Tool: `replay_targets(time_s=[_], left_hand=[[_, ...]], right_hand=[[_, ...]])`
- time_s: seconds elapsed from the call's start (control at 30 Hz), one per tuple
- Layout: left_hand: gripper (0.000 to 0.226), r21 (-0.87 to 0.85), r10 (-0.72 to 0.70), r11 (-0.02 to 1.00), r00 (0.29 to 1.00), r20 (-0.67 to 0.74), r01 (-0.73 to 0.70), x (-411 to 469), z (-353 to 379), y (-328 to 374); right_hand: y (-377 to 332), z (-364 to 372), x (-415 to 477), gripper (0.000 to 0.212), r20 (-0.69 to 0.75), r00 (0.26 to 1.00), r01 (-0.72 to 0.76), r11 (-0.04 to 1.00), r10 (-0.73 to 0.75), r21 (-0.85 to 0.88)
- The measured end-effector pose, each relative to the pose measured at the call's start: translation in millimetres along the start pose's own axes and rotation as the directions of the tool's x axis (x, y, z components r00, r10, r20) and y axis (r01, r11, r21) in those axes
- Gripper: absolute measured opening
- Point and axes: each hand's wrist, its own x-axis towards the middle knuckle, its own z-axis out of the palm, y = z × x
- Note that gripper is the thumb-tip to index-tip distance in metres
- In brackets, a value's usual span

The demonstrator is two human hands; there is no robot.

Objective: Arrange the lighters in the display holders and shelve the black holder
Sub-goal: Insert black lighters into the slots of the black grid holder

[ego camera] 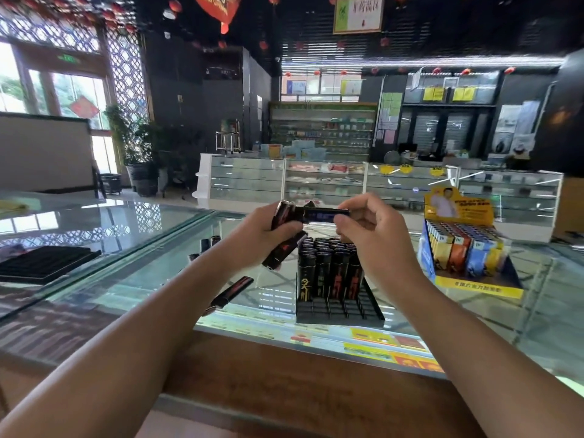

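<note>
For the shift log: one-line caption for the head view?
Left hand grips several black lighters while right hand pinches a single lighter above the partly filled black holder on the glass counter.
</note>
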Motion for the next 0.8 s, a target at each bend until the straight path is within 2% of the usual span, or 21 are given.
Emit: replay_targets(time_s=[0.07, 0.13, 0.23, 0.37, 0.47, 0.53, 0.63, 0.8], left_hand=[[0.014, -0.061, -0.041, 0.997, 0.998, -0.041, 0.038, 0, 3, -1], [0.020, -0.093, -0.045, 0.995, 0.998, -0.054, 0.040, 1, 8, -3], [0.014, -0.148, -0.031, 0.989, 0.996, -0.085, 0.018, 3, 12, -7], [0.020, -0.312, -0.136, 0.947, 0.977, -0.162, 0.080, 5, 12, -17], [0.021, -0.401, -0.256, 0.900, 0.951, -0.173, 0.169, 6, 13, -26], [0.021, -0.447, -0.292, 0.872, 0.944, -0.152, 0.197, 7, 14, -29], [0.021, -0.476, -0.297, 0.855, 0.947, -0.121, 0.207, 6, 16, -31], [0.030, -0.409, -0.286, 0.886, 0.952, -0.107, 0.220, 6, 19, -36]], right_hand=[[-1, -5, -3, 0.023, 0.044, 0.998, 0.044, 0.994, -0.040, -0.102], [-1, -8, -6, 0.021, 0.115, 0.991, 0.093, 0.974, -0.071, -0.206], [-1, -10, -8, 0.015, 0.189, 0.979, 0.139, 0.938, -0.082, -0.316], [-2, -20, -3, 0.019, 0.138, 0.990, 0.017, 0.970, 0.018, -0.244], [-6, -30, -2, 0.050, 0.156, 0.987, -0.013, 0.985, 0.040, -0.170], [-6, -39, 0, 0.058, 0.155, 0.987, -0.005, 0.983, 0.034, -0.181], [-1, -46, 4, 0.052, 0.099, 0.995, -0.014, 0.984, 0.032, -0.178], [7, -53, 5, 0.043, 0.071, 0.994, -0.066, 0.984, 0.078, -0.165]])
